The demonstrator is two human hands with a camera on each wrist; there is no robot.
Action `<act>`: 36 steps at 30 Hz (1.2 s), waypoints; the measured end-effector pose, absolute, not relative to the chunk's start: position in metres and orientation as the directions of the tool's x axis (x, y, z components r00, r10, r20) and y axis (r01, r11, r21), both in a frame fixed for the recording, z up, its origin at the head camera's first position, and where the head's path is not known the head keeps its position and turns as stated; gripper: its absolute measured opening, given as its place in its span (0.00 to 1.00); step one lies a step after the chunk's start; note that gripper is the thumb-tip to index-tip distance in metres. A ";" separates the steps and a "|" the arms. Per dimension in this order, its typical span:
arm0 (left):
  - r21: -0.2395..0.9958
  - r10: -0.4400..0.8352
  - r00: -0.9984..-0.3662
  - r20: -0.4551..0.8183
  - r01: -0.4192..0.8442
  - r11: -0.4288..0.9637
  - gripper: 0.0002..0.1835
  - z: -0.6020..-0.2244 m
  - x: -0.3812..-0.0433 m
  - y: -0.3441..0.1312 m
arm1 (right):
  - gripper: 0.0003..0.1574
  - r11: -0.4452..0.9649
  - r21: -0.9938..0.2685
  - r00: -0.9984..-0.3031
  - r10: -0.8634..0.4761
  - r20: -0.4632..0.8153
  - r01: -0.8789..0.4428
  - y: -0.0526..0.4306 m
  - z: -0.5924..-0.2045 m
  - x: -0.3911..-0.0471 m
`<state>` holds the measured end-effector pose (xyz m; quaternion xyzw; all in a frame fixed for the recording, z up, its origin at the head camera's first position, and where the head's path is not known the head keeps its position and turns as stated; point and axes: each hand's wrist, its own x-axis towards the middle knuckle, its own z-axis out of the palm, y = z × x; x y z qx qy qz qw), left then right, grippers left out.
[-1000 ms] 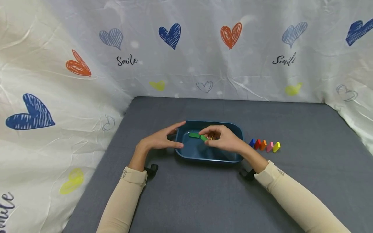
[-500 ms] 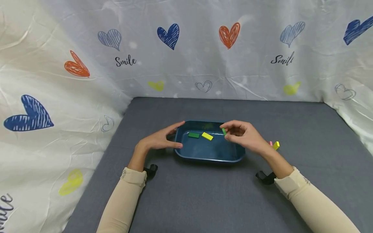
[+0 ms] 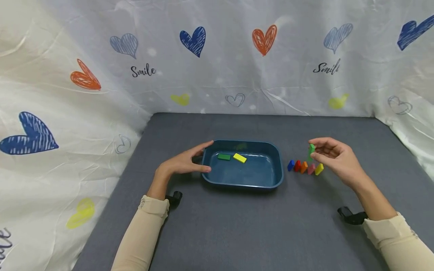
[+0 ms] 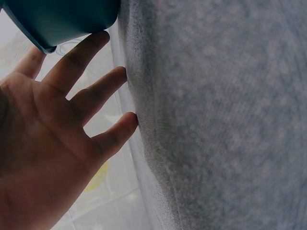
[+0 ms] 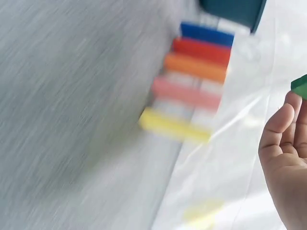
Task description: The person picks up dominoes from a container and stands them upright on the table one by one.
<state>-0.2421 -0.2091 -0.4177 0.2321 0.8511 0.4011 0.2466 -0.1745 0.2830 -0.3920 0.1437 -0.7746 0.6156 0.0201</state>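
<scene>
My right hand (image 3: 337, 160) pinches a bright green domino block (image 3: 311, 149) between thumb and fingertips, held upright above the table. Just below and left of it stands a row of upright domino blocks: blue (image 3: 291, 165), red (image 3: 297, 165), orange (image 3: 303, 167), pink (image 3: 311, 168) and yellow (image 3: 319, 169). The right wrist view shows this row blurred. My left hand (image 3: 179, 162) spans the left end of a dark blue tray (image 3: 251, 175), fingers spread and extended against it. Inside the tray lie a dark green block (image 3: 224, 157) and a yellow block (image 3: 239, 158).
Grey cloth (image 3: 237, 226) covers the table. A white curtain (image 3: 220, 67) printed with hearts and "Smile" hangs behind and along the left side. Black wrist straps (image 3: 352, 216) sit at both cuffs.
My right hand has lifted the green block out of the tray and carried it right, past the row's yellow end. The tray's yellow block has come into view. My left hand stays at the tray.
</scene>
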 end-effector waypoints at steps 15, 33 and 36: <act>0.800 0.576 -0.782 -0.237 0.179 0.573 0.51 -0.417 -0.241 -0.209 | 0.20 0.500 -0.862 -0.996 -0.026 0.085 -0.087 0.346 -0.425 -0.162; 0.798 0.571 -0.783 -0.245 0.172 0.578 0.52 -0.415 -0.238 -0.208 | 0.25 0.671 -0.741 -0.988 -0.130 -0.088 -0.022 0.343 -0.432 -0.168; 0.800 0.573 -0.783 -0.242 0.173 0.574 0.52 -0.416 -0.239 -0.208 | 0.25 0.683 -0.730 -0.988 -0.132 -0.083 -0.030 0.342 -0.433 -0.168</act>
